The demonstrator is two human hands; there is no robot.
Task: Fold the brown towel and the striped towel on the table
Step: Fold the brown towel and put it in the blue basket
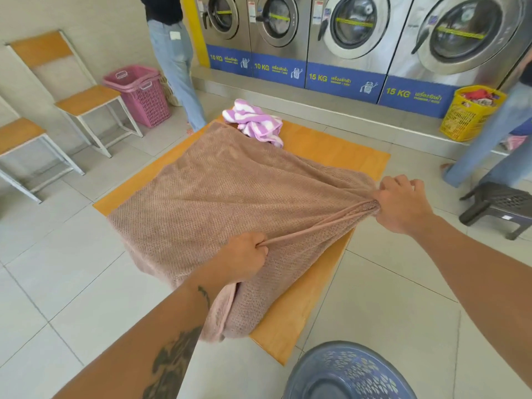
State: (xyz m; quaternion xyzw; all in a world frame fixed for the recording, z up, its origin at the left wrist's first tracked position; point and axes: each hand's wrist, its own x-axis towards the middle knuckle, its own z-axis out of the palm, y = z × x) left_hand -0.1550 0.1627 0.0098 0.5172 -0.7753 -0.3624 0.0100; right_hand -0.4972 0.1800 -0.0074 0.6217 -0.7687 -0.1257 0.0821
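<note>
Blue basket [345,372] on the floor, nearest. Left hand [244,254] clenched round the brown towel's [216,191] hem; right hand [403,205] grips a bunched corner, hem taut between them. Towel waffle-textured, spread over most of the orange table [331,151], near end drooping off. Striped towel [253,122], purple and white, crumpled at the far end, touching the brown one. Beyond: pale tiled floor, pink basket [144,96], yellow basket [466,113], washing machines [354,33].
</note>
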